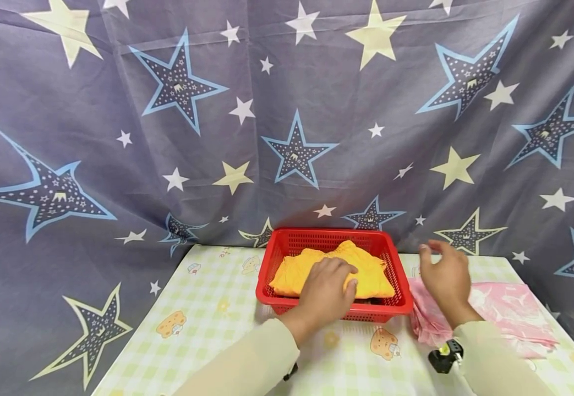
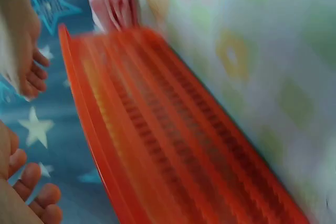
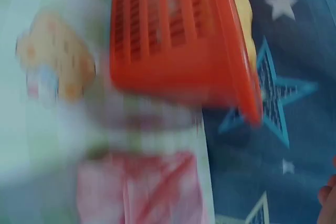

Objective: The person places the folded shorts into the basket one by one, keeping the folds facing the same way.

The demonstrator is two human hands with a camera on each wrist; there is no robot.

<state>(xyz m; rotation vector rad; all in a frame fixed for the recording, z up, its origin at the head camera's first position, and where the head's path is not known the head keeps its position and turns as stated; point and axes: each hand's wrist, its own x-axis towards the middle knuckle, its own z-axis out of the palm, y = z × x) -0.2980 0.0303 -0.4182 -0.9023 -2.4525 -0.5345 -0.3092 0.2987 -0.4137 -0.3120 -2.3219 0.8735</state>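
Note:
A folded yellow cloth (image 1: 366, 272) lies inside a red plastic basket (image 1: 403, 297) with slotted sides. My left hand (image 1: 328, 289) is over the front of the cloth, fingers loosely bent, and overlaps it in the head view. In the left wrist view its fingers (image 2: 39, 195) show above the basket's rim, apart from the basket wall. My right hand (image 1: 446, 278) hovers to the right of the basket, thumb and fingers spread and holding nothing. Only its fingertips (image 3: 328, 198) show at the right edge of the right wrist view.
Pink folded items (image 1: 507, 308), partly shiny like plastic wrap, lie on the table right of the basket, partly behind my right forearm. A checkered tablecloth (image 1: 207, 308) covers the table. A star-patterned curtain (image 1: 207, 165) hangs close behind the basket.

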